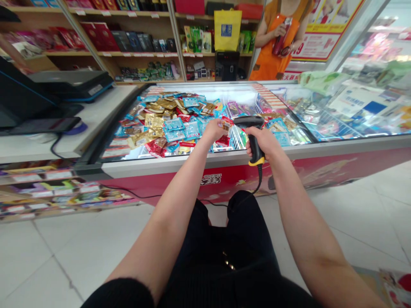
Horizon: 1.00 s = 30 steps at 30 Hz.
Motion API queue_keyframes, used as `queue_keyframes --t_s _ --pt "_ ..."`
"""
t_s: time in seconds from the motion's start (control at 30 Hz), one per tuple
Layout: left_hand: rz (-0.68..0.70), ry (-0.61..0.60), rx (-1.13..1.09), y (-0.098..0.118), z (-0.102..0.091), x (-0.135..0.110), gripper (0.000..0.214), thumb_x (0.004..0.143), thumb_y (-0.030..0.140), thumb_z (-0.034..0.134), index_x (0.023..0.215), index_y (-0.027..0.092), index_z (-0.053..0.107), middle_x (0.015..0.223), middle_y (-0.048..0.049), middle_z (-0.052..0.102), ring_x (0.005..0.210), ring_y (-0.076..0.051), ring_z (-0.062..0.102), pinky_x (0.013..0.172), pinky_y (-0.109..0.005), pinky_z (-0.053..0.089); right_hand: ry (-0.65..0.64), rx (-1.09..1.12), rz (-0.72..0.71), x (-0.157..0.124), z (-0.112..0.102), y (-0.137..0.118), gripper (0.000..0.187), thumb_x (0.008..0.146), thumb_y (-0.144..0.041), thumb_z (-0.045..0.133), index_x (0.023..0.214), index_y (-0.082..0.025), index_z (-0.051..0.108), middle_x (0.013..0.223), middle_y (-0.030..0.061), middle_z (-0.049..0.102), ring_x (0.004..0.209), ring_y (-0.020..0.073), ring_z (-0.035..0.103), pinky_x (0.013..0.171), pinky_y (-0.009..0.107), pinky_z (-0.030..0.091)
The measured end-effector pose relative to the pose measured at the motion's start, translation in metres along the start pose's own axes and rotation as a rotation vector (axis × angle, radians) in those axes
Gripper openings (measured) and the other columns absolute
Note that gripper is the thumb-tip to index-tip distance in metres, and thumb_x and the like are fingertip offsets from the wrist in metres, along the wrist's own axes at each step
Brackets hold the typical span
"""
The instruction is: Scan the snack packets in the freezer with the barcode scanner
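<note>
My right hand (263, 143) is closed round the grip of a black barcode scanner (252, 136) with a yellow base; its cable hangs down toward my lap. The scanner's head points left at a small red and yellow packet (225, 124) that my left hand (214, 129) pinches. Both hands hover over the front edge of a chest freezer (224, 160) with a red front. Under the freezer's glass lie several blue, gold and red wrapped ice creams (170, 122).
A white counter (38, 145) on the left carries a black till screen and cables. Shelves of goods (135, 42) line the back wall. A person in an orange apron (276, 38) stands behind the freezer holding a red item. White floor tiles lie below.
</note>
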<state>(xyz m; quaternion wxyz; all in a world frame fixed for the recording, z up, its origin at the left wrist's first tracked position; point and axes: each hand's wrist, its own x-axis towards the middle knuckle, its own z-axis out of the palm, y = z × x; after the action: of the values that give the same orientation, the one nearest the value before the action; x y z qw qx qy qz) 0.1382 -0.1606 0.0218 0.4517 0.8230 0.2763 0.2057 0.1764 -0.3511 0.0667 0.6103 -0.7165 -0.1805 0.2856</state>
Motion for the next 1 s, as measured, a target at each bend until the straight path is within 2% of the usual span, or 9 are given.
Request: queue_keyframes --t_s 0.37,0.67,0.8,1.0 --pt "-0.004 0.072 0.085 -0.007 -0.016 -0.003 0.037 0.06 0.012 0.071 0.096 0.018 0.067 0.079 0.0003 0.067 0.079 -0.018 0.064 0.075 -0.029 0.051 -0.02 -0.043 -0.013 -0.008 0.021 -0.012 0.021 0.078 -0.03 0.058 0.063 -0.016 0.056 0.046 0.0037 0.059 0.034 0.0156 0.055 0.031 0.026 0.047" --pt "-0.002 0.073 -0.011 -0.007 -0.033 -0.011 0.035 0.065 0.01 0.063 0.099 0.016 0.067 0.08 -0.0018 0.069 0.074 -0.019 0.066 0.073 -0.029 0.052 -0.041 -0.04 -0.031 0.001 0.033 -0.009 0.023 0.078 -0.032 0.057 0.061 -0.016 0.057 0.047 0.0052 0.059 0.033 0.0156 0.053 0.032 0.027 0.047" --pt "-0.005 0.139 -0.034 -0.012 -0.062 -0.003 0.042 0.067 0.011 0.064 0.109 0.015 0.065 0.086 -0.0037 0.07 0.077 -0.02 0.067 0.075 -0.03 0.053 -0.026 -0.047 0.005 0.0 0.038 -0.008 0.022 0.079 -0.031 0.057 0.062 -0.017 0.055 0.046 0.0038 0.058 0.032 0.0151 0.053 0.031 0.026 0.046" --pt "-0.022 0.418 0.182 -0.025 -0.127 0.003 0.062 0.071 0.016 0.065 0.132 0.015 0.052 0.11 -0.0081 0.067 0.105 -0.024 0.063 0.096 -0.034 0.048 -0.025 -0.034 0.028 0.004 0.042 -0.003 0.023 0.078 -0.031 0.058 0.061 -0.016 0.056 0.049 0.0054 0.061 0.035 0.0161 0.055 0.033 0.027 0.047"
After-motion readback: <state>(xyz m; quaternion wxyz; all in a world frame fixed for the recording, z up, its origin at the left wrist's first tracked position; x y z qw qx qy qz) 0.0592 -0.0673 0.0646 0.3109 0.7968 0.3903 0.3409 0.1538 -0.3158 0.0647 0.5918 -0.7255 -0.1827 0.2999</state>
